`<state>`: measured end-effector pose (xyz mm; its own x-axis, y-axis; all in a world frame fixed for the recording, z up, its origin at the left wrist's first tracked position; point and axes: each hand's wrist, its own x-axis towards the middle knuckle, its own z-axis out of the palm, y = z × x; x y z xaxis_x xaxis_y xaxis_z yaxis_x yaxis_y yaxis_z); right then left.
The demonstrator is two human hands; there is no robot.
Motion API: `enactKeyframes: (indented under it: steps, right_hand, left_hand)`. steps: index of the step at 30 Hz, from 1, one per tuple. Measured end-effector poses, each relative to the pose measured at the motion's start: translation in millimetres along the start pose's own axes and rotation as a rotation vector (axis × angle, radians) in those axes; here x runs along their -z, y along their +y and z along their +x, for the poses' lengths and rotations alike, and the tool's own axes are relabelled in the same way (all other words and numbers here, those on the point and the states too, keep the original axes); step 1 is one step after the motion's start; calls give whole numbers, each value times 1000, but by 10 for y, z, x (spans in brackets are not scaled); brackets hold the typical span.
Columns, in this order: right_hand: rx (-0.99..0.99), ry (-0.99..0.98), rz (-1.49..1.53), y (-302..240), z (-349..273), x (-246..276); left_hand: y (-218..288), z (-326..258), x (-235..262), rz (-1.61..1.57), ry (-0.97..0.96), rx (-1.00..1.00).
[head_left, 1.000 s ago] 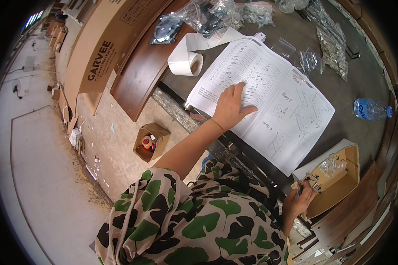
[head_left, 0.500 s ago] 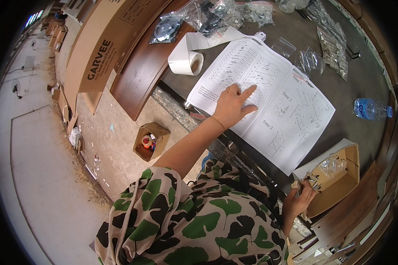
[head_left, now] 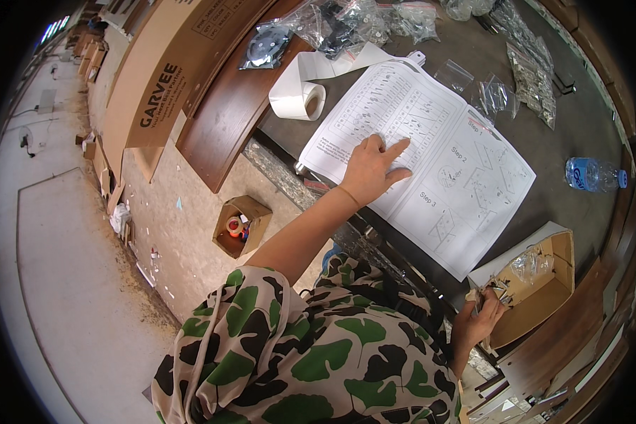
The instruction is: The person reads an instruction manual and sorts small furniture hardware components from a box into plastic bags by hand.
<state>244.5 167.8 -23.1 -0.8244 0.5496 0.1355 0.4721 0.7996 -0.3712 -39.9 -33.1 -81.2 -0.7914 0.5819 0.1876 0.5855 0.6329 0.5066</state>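
An instruction sheet (head_left: 466,191) with printed diagrams lies spread on the dark tabletop. My left hand (head_left: 374,169) rests on its left page, fingers apart, the index finger stretched over the parts drawings. At the lower right, my right hand (head_left: 479,319) is at the near edge of an open cardboard box (head_left: 544,297). Its fingers are curled around small metal hardware pieces (head_left: 499,291), whose exact kind is hard to make out. A crumpled clear plastic bag (head_left: 533,265) sits inside that box.
Bags of hardware (head_left: 364,28) lie along the table's far side, with another bag (head_left: 532,85) farther right. A label roll (head_left: 307,101) stands left of the sheet, a water bottle (head_left: 593,174) at right. On the floor is a small carton (head_left: 226,237); a large carton (head_left: 155,92) stands behind.
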Motion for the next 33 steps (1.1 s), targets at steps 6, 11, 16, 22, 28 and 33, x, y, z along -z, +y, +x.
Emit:
enactKeyframes:
  steps: [6,11,16,22,28,33]
  right_hand:
    - [10,7,-17,-19,-14,34]
    - [30,-14,-7,36,-7,7]
    - [-37,-4,96,-29,93,127]
    - [-379,61,667,427,64,499]
    - [-448,118,371,959,274,642]
    - [-503,47,262,1148,475,208]
  left_hand:
    - [8,3,-16,2,-10,-9]
    - [-105,32,-88,64,-46,-21]
    - [-37,42,-59,-16,-47,8]
    - [3,77,-29,37,-114,10]
    - [15,78,-4,64,-139,29]
    - [-43,63,-71,65,-104,5]
